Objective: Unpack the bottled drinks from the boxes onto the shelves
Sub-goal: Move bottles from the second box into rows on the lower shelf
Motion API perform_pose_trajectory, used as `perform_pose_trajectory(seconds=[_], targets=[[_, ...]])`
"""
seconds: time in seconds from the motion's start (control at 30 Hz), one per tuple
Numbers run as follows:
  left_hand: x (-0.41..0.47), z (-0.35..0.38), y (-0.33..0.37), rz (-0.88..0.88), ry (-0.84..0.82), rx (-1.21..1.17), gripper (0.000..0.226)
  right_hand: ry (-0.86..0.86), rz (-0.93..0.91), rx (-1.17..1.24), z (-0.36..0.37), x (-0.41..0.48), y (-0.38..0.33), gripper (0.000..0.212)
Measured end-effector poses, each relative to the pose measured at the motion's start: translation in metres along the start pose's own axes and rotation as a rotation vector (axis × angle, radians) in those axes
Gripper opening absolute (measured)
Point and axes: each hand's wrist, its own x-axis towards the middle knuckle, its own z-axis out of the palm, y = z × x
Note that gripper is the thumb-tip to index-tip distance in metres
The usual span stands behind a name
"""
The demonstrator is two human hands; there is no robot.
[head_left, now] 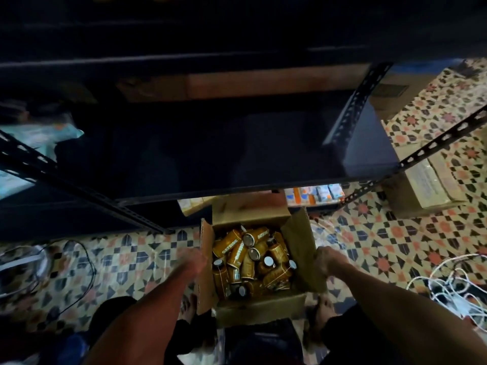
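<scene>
Nearest: two bare forearms reach to an open cardboard box (259, 308) on the tiled floor (369, 246); the left hand (193, 262) is at the left flap (205, 259), motion-blurred, grip not discernible; the right hand (326, 259) is curled over the edge of the right flap (297, 233), fingertips hidden behind the card. Box contents: brown-and-gold bottles (247, 259), jumbled, some upright, some on their sides, count unclear, lower layers hidden. Beyond: white cables (448, 288) tangled at right, cut off by the frame; dark metal shelf (237, 154) overhanging the box's far flap, upper tiers lost in shadow; second carton (427, 185) far right, label illegible.
</scene>
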Motion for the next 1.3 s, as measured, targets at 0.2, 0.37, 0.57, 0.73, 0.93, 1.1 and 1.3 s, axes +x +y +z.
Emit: perform_pose_trajectory(seconds=[0.2, 0.37, 0.57, 0.73, 0.93, 1.1, 1.3], targets=[[0.04, 0.012, 0.006, 0.155, -0.011, 0.249, 0.048, 0.024, -0.056, -0.001, 0.015, 0.051, 0.0, 0.003], [0.059, 0.039, 0.005, 0.141, -0.001, 0.244, 0.044, 0.016, -0.058, 0.05, 0.04, 0.084, 0.005, 0.007], [0.095, 0.037, 0.008, 0.184, -0.041, 0.245, 0.037, 0.029, -0.097, -0.083, 0.039, 0.119, 0.006, 0.013], [0.105, 0.057, 0.002, 0.229, -0.002, 0.253, 0.037, 0.178, -0.089, -0.228, 0.072, 0.153, 0.018, 0.011], [0.102, 0.061, 0.014, 0.186, 0.056, 0.271, 0.033, 0.271, -0.147, -0.258, 0.079, 0.157, 0.015, 0.018], [0.073, 0.066, 0.03, 0.126, 0.184, 0.294, 0.021, 0.373, -0.089, -0.336, 0.086, 0.137, 0.008, 0.024], [0.054, 0.065, 0.031, 0.131, 0.279, 0.137, 0.007, 0.455, -0.05, -0.155, 0.084, 0.108, -0.004, 0.02]])
